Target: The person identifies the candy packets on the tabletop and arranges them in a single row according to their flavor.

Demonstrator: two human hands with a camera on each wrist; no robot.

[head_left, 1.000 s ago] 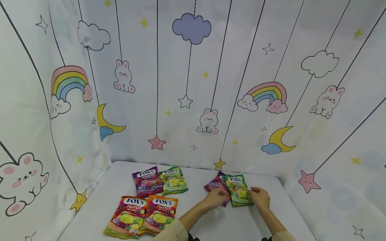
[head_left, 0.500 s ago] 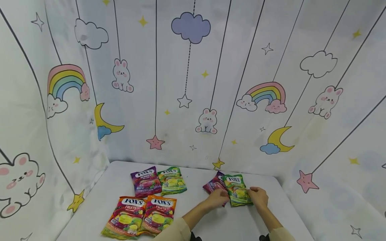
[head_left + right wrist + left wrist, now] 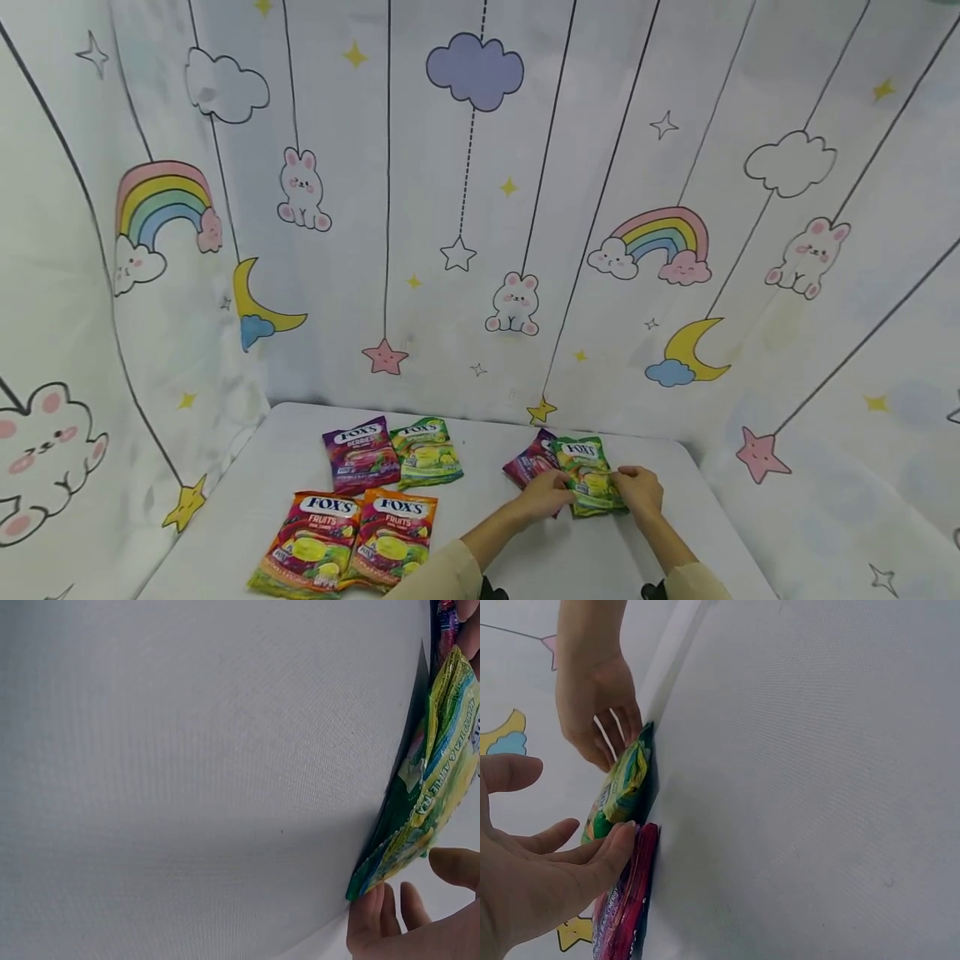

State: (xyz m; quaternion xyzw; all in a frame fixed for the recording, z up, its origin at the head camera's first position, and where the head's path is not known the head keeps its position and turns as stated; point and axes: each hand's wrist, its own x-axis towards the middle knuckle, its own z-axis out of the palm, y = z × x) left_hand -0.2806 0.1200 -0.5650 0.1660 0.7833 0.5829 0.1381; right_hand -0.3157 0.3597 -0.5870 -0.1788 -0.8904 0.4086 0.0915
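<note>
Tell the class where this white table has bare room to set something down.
Bare: the table between the forearms; the gap from the left green bag to the right purple bag; right of the right hand, to the edge. Crowded: around the orange bags and left purple bag; around the right green bag, by the left hand.

Left hand point(image 3: 544, 495), right hand point(image 3: 640, 492) opposite, thumbs point(image 3: 514, 772) (both) clear of fingers point(image 3: 613, 859)

Green candy bag point(image 3: 587, 471) and crimson candy bag point(image 3: 531, 461), overlapping pair: printed, plastic-looking film, glossy, crinkled, creased at the ends. Orange bags point(image 3: 315, 542) and purple bag point(image 3: 362, 457): similar shiny film. Counter point(image 3: 562, 562): smooth-looking, matt, finely textured close up; backdrop point(image 3: 442, 167): printed, cloth-like, matt, lightly rippled; sleeves point(image 3: 444, 573): matt cloth.
</note>
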